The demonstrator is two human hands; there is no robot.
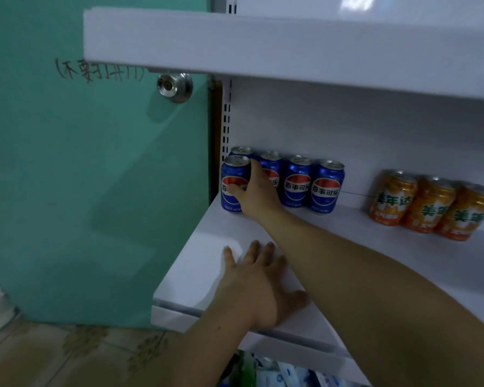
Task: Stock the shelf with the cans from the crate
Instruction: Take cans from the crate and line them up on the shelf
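On the white shelf (207, 263) stands a row of blue cola cans (298, 180) against the back panel. One more blue can (234, 174) stands upright in front of them at the far left. My right hand (256, 192) grips that front can, thumb across its label and fingers round its right side. My left hand (259, 283) lies flat on the shelf near its front edge, fingers spread. Three orange soda cans (430, 205) stand together further right. The crate is out of view.
A white upper shelf (263, 46) overhangs close above. Left of the shelving is a green door (81, 177) with a metal knob (175, 86) and handwriting. Packaged goods (277, 372) show on the level below. Tiled floor lies at bottom left.
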